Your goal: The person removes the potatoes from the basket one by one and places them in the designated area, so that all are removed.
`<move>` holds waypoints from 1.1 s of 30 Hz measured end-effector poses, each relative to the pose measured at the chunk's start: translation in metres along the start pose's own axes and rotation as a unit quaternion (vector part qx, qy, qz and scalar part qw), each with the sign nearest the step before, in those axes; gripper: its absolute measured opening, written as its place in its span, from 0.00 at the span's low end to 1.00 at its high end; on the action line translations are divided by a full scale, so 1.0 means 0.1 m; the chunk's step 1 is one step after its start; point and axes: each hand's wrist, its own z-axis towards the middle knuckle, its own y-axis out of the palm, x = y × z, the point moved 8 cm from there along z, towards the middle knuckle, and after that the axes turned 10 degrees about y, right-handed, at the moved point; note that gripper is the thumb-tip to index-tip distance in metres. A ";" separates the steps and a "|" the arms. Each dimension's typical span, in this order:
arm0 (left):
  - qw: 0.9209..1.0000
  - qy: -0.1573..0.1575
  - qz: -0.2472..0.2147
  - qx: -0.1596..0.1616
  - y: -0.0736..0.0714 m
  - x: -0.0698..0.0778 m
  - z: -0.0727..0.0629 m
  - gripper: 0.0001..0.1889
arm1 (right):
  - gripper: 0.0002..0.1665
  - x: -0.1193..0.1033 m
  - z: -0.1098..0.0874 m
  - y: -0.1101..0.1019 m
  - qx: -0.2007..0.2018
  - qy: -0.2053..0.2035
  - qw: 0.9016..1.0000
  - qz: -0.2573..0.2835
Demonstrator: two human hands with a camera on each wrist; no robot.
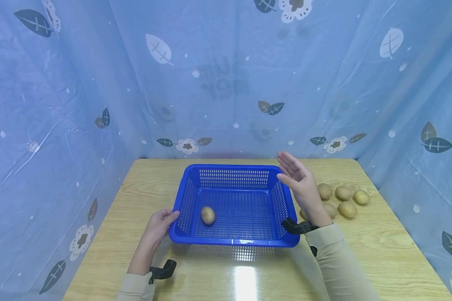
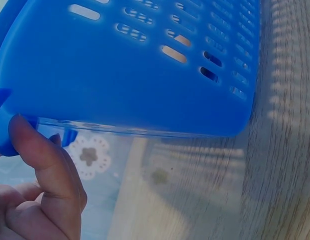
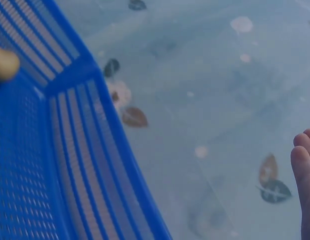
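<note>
A blue plastic basket (image 1: 233, 241) with slotted sides stands on the wooden table, with one potato (image 1: 208, 215) lying in its left part. My left hand (image 1: 160, 225) grips the basket's left rim near the front corner. In the left wrist view that hand's fingers (image 2: 50, 170) curl at the rim, beside the blue wall. My right hand (image 1: 299, 182) is raised by the basket's right rim, fingers extended and holding nothing. Only its fingertips (image 3: 304, 160) show at the edge of the right wrist view, apart from the basket.
Several potatoes (image 1: 347, 210) lie on the table right of the basket, some partly hidden behind my right forearm. A blue patterned curtain (image 1: 226, 83) encloses the back and sides of the table (image 1: 384, 242). Both wrists carry black straps (image 1: 301, 227).
</note>
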 end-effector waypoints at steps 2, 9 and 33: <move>1.000 0.002 0.000 -0.001 0.00 0.00 0.00 0.19 | 0.36 0.04 0.06 0.12 -0.014 0.008 1.000 0.006; 1.000 0.001 -0.006 -0.004 0.00 -0.03 0.01 0.20 | 0.36 0.29 0.22 0.45 -0.055 0.061 0.997 0.003; 1.000 0.008 -0.016 -0.004 0.01 -0.01 -0.01 0.21 | 0.34 1.09 0.54 1.27 -0.173 0.184 0.967 -0.022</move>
